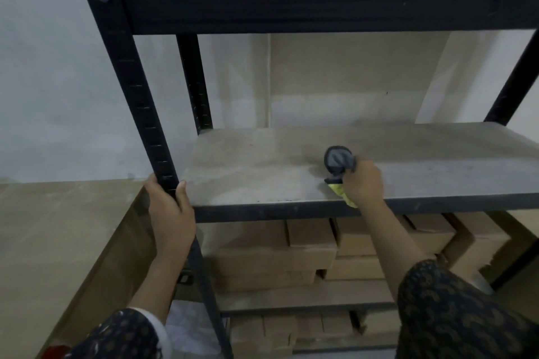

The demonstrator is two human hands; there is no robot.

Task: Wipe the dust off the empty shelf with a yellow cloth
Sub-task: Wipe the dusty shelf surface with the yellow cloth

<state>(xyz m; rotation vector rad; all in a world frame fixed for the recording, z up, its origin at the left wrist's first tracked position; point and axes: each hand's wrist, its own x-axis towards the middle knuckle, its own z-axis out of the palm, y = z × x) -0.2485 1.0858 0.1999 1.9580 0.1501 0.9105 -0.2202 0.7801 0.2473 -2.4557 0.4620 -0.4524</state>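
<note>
Head view: one person's two hands work at a black metal rack, the left hand [169, 207] with fingers wrapped around the near-left black steel upright [137, 96], the right hand [363, 183] closed on a single bunched yellow-and-grey cloth [339, 167] pressed on the dusty grey board shelf [262, 163] near its front edge, right of centre. The shelf's left and far stretches lie bare against a pale wall [58, 81], under a dark crossbeam [320, 3]. Stacked brown cardboard boxes [291, 251] fill the tiers below.
</note>
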